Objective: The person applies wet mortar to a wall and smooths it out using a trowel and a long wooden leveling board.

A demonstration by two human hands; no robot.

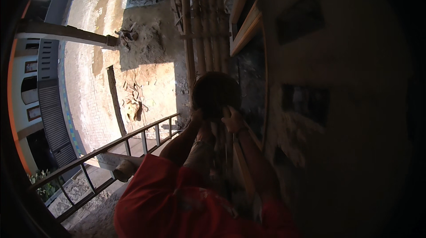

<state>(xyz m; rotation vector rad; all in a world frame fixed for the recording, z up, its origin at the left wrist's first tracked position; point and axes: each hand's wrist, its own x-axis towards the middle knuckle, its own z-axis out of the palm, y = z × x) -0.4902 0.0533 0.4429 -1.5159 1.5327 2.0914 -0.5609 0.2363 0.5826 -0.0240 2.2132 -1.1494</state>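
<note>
A dark, round bucket (216, 90) is in front of my body, above a walkway of bamboo poles (206, 47). Its inside is too dark to make out. My left hand (196, 116) is closed on the near-left part of its rim, the fingers mostly lost in shadow. On the near-right part, my right hand (233, 121) grips the rim with the thumb side showing. Both forearms reach forward from red sleeves, and one of my legs shows between them.
A metal ladder or railing (143, 142) slants along the left. Far below lies sunlit ground (153, 87) with rubble and a dark beam (116, 100). A rough wall (346, 149) with openings stands close on the right, beside a wooden frame (246, 29). A concrete beam (71, 35) juts at upper left.
</note>
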